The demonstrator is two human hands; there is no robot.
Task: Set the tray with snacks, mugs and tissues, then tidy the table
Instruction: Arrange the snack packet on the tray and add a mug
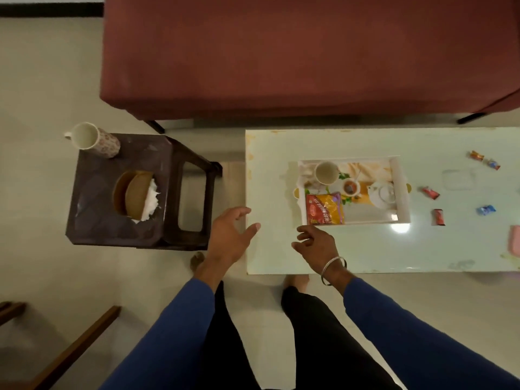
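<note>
Two empty, open hands, left hand (pixel 230 235) and right hand (pixel 316 244); one mug (pixel 326 172) and one snack packet (pixel 325 208) on tray (pixel 403 190).

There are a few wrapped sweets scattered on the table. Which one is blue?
The blue sweet lies right of the tray, just above and right of a red one. The other sweets are red or orange; only this wrapper is blue.

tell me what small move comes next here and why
Probably reach the left hand to the patterned mug on the stool: both hands are empty, and the tray holds only one mug and a snack packet.
</note>
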